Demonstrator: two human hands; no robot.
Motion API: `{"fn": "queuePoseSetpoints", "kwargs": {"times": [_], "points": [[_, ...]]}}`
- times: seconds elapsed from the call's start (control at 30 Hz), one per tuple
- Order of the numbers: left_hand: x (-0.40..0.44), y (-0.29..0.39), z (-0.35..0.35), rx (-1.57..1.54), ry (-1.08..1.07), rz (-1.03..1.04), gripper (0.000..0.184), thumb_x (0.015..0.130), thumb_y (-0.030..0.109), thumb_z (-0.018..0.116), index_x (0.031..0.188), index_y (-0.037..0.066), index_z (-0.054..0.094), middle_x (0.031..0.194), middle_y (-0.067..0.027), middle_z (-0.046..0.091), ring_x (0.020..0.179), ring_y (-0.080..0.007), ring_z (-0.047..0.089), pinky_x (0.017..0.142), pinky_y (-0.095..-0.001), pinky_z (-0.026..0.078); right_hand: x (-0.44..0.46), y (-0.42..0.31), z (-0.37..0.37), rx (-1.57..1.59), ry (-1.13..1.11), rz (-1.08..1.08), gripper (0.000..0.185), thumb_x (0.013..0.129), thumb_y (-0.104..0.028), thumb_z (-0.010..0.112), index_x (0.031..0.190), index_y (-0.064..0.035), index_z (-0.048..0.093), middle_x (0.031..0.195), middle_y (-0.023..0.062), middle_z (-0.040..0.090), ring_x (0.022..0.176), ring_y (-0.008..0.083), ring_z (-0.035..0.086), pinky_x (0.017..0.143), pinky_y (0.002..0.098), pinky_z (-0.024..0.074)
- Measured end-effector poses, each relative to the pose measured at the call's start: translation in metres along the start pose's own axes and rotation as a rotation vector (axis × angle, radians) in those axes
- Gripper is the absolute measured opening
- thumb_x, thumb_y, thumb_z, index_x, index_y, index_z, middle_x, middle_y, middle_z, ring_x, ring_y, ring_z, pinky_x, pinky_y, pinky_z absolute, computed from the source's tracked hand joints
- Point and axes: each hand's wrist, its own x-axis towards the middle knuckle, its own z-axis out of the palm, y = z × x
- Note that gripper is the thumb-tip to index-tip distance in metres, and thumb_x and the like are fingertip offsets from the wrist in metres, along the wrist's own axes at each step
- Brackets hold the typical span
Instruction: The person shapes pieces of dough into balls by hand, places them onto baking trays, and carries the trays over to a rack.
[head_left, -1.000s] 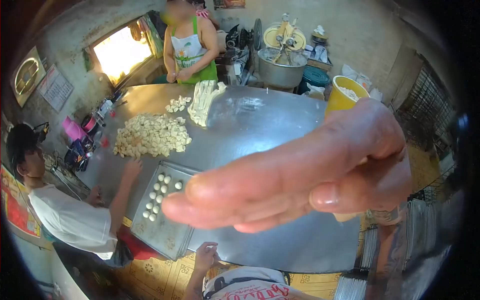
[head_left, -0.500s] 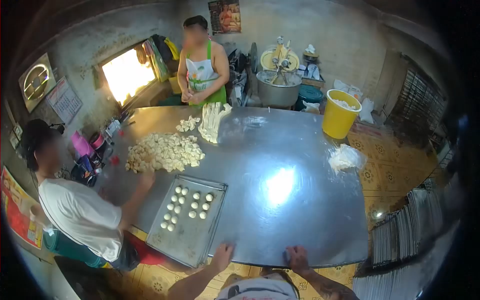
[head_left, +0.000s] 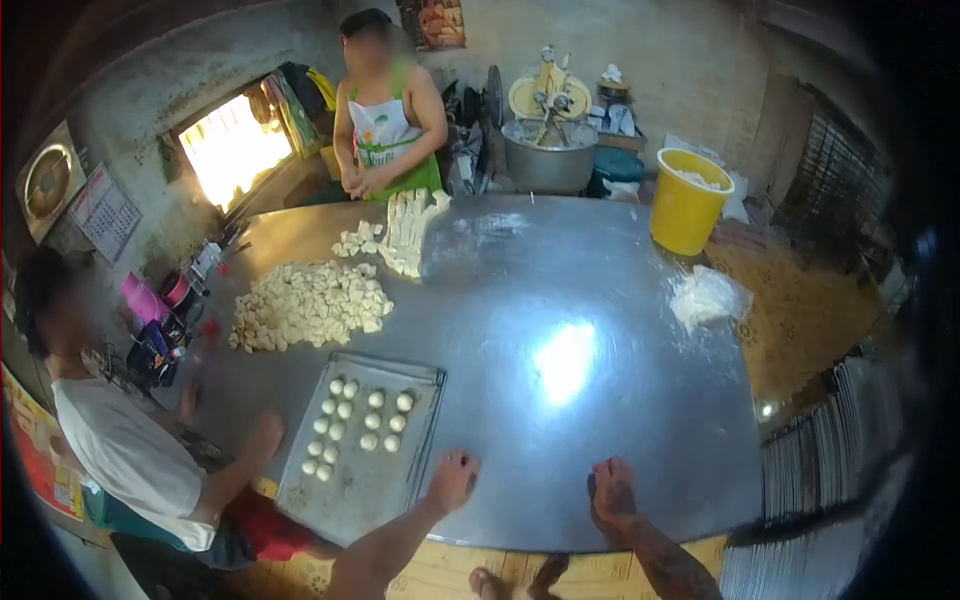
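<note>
My left hand rests on the metal table near its front edge, just right of the baking tray, its fingers curled down. To the right of it, my right hand also lies on the tabletop with bent fingers. Whatever either palm covers is hidden. Several round dough balls sit in rows on the upper part of the tray. Beyond the tray lies a large heap of cut dough pieces, and behind it are long dough strips.
A co-worker in a white shirt stands at the left, one hand near the tray. Another person in a green apron stands across the table. A yellow bucket and white flour are at the right.
A large hand close to the camera a second ago is gone. Both my hands are now on the table, slightly farther in than half a second ago. The co-worker's hand moved from the heap toward the tray.
</note>
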Motion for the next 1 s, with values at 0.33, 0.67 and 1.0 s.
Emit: {"fn": "queuePoseSetpoints", "kwargs": {"times": [0.33,0.67,1.0], "points": [[0.012,0.006,0.009,0.006,0.055,-0.072,0.021,0.077,0.003,0.072,0.093,0.013,0.063,0.102,-0.0129,0.058,0.097,-0.0387,0.059,0.083,-0.0517,0.05,0.005,0.039,0.015,0.071,-0.141,-0.136,0.009,0.094,-0.012,0.063,0.096,-0.0038,0.064,0.1,0.0224,0.06,0.094,0.0442,0.06,0.083,0.0552,0.0517],[0.021,-0.009,0.016,-0.019,0.064,0.001,0.011,0.081,0.006,0.068,0.088,0.012,0.062,0.101,-0.0115,0.06,0.097,-0.0356,0.06,0.082,-0.0496,0.049,0.008,0.048,0.033,0.062,-0.26,-0.081,0.007,0.091,-0.006,0.062,0.096,-0.0031,0.06,0.094,0.0219,0.059,0.09,0.0456,0.058,0.08,0.0573,0.0475],[0.071,-0.002,0.01,-0.221,0.001,-0.014,0.008,0.084,0.009,0.07,0.09,0.011,0.064,0.093,-0.0125,0.057,0.097,-0.0355,0.058,0.082,-0.0502,0.047,0.043,0.041,0.024,0.014,-0.249,-0.099,0.008,0.089,0.001,0.057,0.095,-0.0031,0.059,0.091,0.0217,0.057,0.087,0.0427,0.057,0.077,0.0532,0.0466]]}}
